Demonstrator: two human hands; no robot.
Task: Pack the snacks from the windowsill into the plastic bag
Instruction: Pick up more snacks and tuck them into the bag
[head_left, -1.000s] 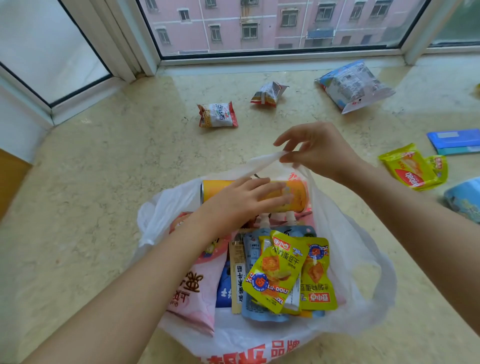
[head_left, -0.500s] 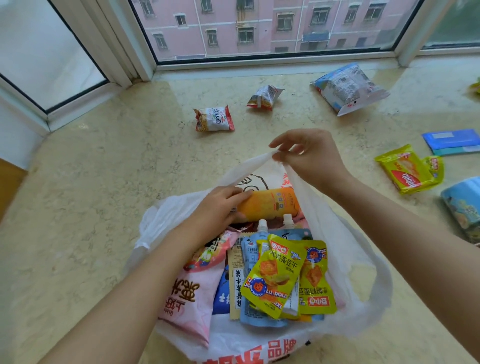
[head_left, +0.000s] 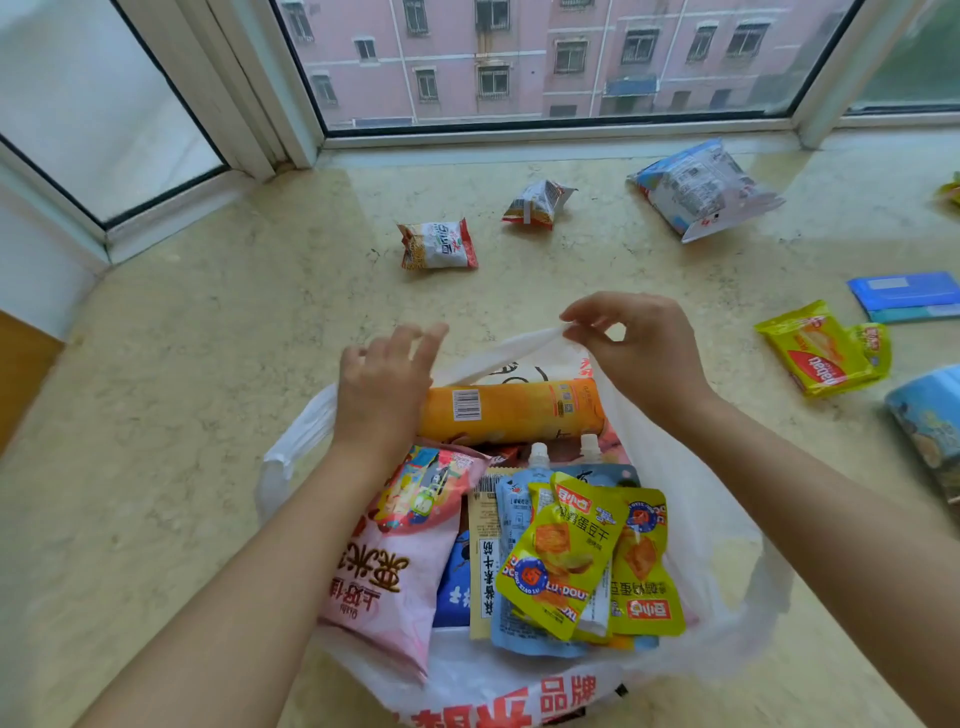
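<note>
Nearest to you, the plastic bag (head_left: 717, 597) is lying open on the windowsill (head_left: 208, 415), and it is already holding many snacks: a pink packet (head_left: 395, 582), yellow pouches (head_left: 576, 561) and blue spout pouches (head_left: 519, 519) are lying in its mouth. Behind them the orange tube (head_left: 519, 410) is lying inside the bag, with its long axis running from left to right across the opening.

Your left hand (head_left: 382, 387) is hovering at the left end of the tube; the fingers are loosely spread and are gripping nothing. Your right hand (head_left: 639, 353) is pinching the far rim of the bag between thumb and fingertips and is lifting it.

Farther away, the snacks not yet packed are lying on the sill. The small red and white packet (head_left: 439, 244) is lying straight beyond your left fingers, well apart from them, with its long side running left to right. The second small packet (head_left: 537, 203) is lying a little farther and to the right. The large blue and white bag (head_left: 701, 189) and the yellow packets (head_left: 823, 351) are lying on your right side.

I judge that your free left hand is the nearer one for the red and white packet.
</note>
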